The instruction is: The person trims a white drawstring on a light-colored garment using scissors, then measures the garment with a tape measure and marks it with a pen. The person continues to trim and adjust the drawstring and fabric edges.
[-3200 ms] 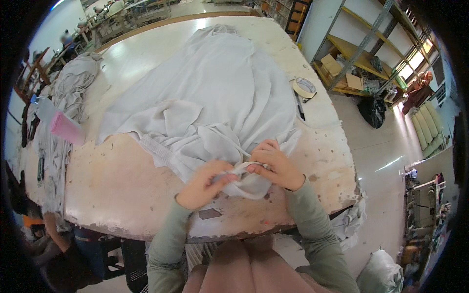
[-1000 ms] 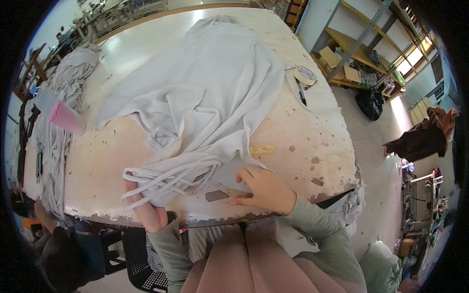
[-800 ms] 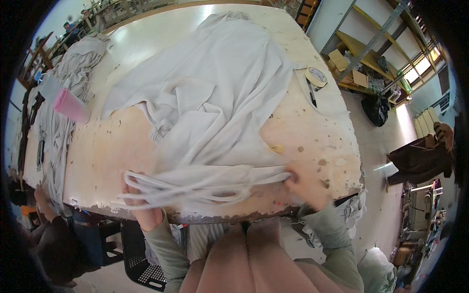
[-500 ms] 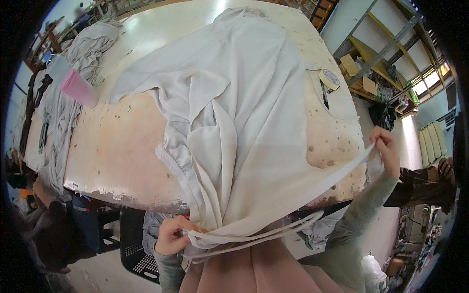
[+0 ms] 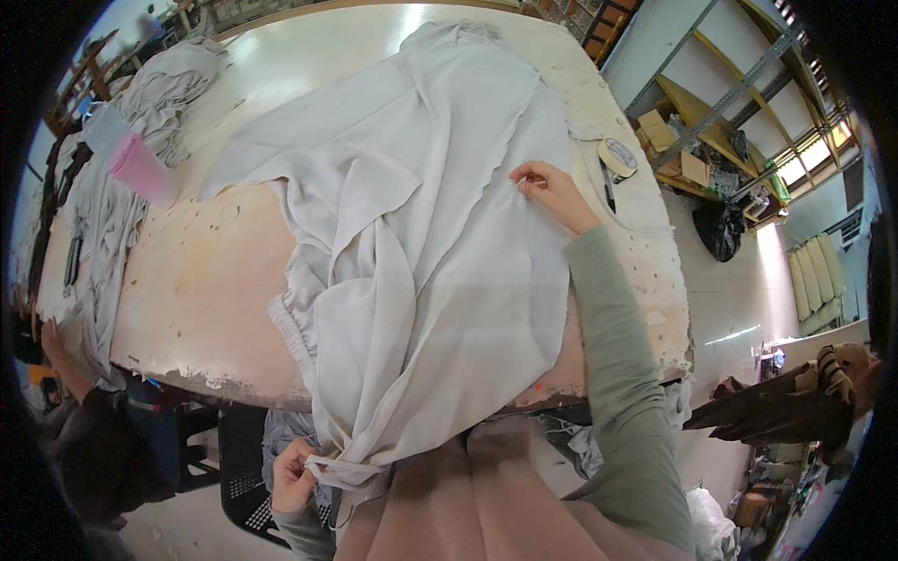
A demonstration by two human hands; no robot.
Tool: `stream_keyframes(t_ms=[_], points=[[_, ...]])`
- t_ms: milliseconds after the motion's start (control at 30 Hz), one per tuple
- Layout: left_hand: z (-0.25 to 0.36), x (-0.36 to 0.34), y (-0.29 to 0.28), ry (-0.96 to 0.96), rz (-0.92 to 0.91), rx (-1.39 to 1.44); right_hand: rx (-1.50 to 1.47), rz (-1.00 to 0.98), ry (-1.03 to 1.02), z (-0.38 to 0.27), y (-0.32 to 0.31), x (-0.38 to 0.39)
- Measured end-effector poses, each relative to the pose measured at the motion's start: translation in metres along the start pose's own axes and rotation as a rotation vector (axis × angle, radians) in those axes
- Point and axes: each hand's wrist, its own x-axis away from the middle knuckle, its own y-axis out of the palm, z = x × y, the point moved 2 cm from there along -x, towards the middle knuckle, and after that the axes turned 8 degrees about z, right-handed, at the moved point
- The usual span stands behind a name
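Note:
A large pale grey garment [image 5: 449, 243] with an elastic-gathered cuff [image 5: 292, 327] lies spread and folded over the table, its lower part hanging over the near edge. At that near end my left hand [image 5: 294, 475] is closed in a pinch on the garment's narrow edge, in front of my lap. My right hand [image 5: 554, 194] is over the right side of the cloth, fingers loosely bent and slightly apart, with no cloth visible between them. A long wavy cloth edge runs just left of it. Whether its fingertips touch the fabric I cannot tell.
On the worn table [image 5: 206, 309] stand a pink cup [image 5: 142, 170] at left and a tape roll [image 5: 617, 157] beside a black pen [image 5: 609, 192] at right. More grey cloth [image 5: 103, 215] is heaped left. A black crate [image 5: 241, 467] sits below; another person's arm [image 5: 65, 360] shows far left.
My right hand has moved left and away from me, from the stretched-out strip at the right to over the garment. That strip no longer extends right. My left hand keeps its pinch, slightly lower left.

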Motion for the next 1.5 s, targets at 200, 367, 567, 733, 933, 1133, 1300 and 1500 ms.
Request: stream_keyframes(t_ms=[200, 367, 567, 733, 933, 1133, 1300, 1500], points=[[0.006, -0.007, 0.004, -0.007, -0.073, -0.030, -0.071, 0.165, 0.228, 0.027, -0.010, 0.004], [0.009, -0.013, 0.006, -0.063, -0.129, -0.039, 0.086, 0.180, 0.097, 0.026, 0.004, 0.014], [0.017, -0.012, 0.012, -0.072, -0.163, 0.000, -0.344, 0.213, 0.333, 0.024, 0.000, 0.009], [0.042, -0.021, 0.036, -0.053, -0.340, -0.075, -0.676, 0.280, 0.423, -0.013, -0.011, 0.011], [0.085, -0.063, 0.104, 0.174, -0.014, -0.229, -0.685, 0.196, 0.416, -0.083, -0.005, 0.043], [0.110, -0.178, 0.225, 0.518, -0.080, -0.385, -0.658, 0.194, 0.297, -0.105, 0.016, 0.071], [0.083, -0.213, 0.248, 0.486, -0.197, -0.140, -0.715, 0.181, 0.332, -0.100, 0.035, 0.085], [0.071, -0.208, 0.233, 0.110, -0.296, -0.092, -0.812, 0.093, 0.383, -0.097, 0.044, 0.098]])
